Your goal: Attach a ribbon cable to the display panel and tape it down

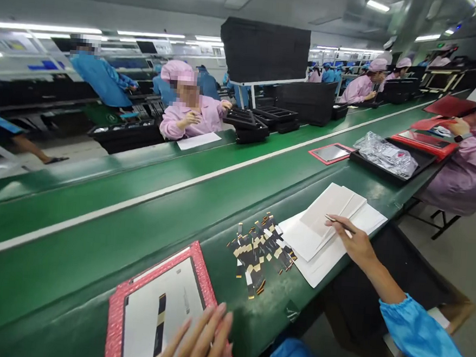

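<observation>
My left hand (200, 339) lies with fingers stretched out over the lower right part of a flat display panel (143, 302), which rests on pink bubble wrap (116, 322). A dark flex cable (161, 309) with a tan band lies lengthwise on the panel's pale back. In my right hand (358, 244) is a slim pair of tweezers (343, 224), its tip above a stack of white paper sheets (316, 227). Between my two hands a loose heap of small flex cables (257, 250) is spread on the green bench.
A black tray (385, 172) with silvery bags stands further right, beside another panel on red wrap (330, 153). A co-worker in pink (467, 162) handles red-wrapped panels there. Across the conveyor (141, 166), another person in pink (202, 113) sits near black trays (245, 127).
</observation>
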